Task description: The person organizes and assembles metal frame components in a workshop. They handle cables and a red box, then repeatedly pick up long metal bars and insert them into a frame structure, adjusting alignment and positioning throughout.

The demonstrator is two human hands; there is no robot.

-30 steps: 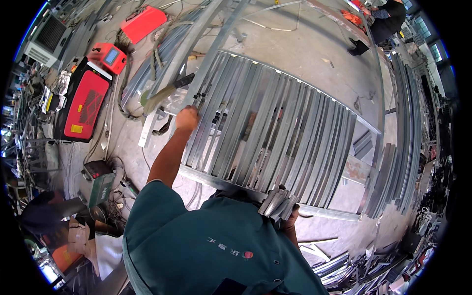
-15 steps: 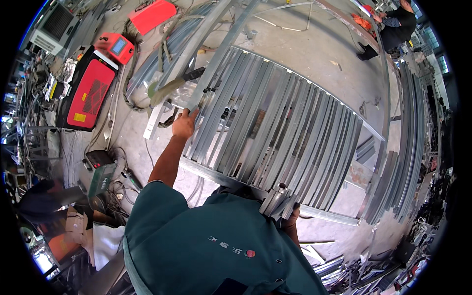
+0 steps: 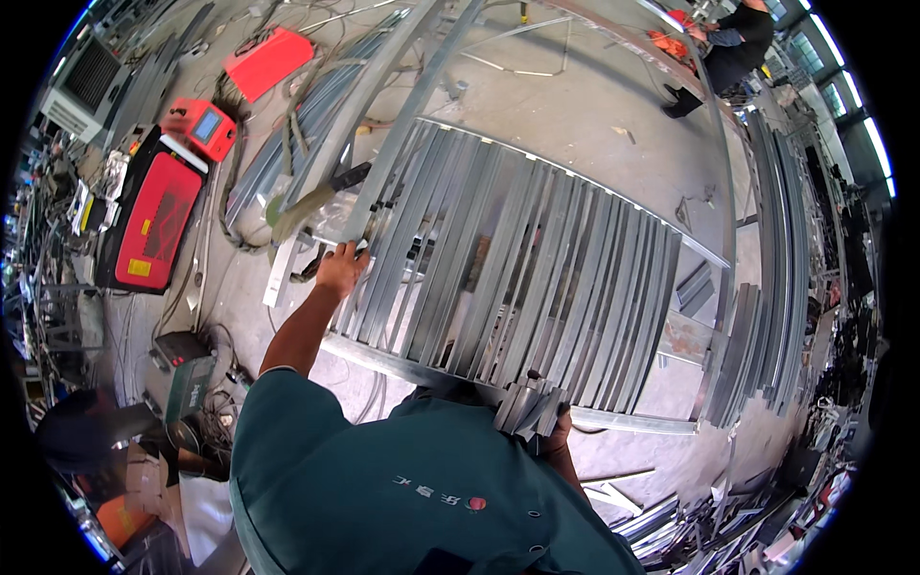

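My left hand (image 3: 339,271) reaches forward to the left side of a grey metal rack. Its fingers are bent at the lower end of a long metal bar (image 3: 395,144); whatever lies between them is too small to make out. Close to my body, my right hand (image 3: 557,433) grips a bundle of short metal profiles (image 3: 522,409), its fingers partly hidden behind them. Many long metal strips (image 3: 498,278) lie side by side across the rack frame (image 3: 632,422), with gaps between some. Beside my left hand is a pale square tube end (image 3: 278,283).
At left stand a red and black machine (image 3: 158,225), a red box with a screen (image 3: 204,128) and a green unit (image 3: 188,383) among cables. Long profiles (image 3: 767,287) are stacked at right, offcuts (image 3: 671,532) at lower right. Another person (image 3: 733,48) is at the far right.
The whole view has shifted, so the rack and machines appear farther left and mostly lower. My left hand stays by the bar's end. My right hand keeps holding the metal profiles.
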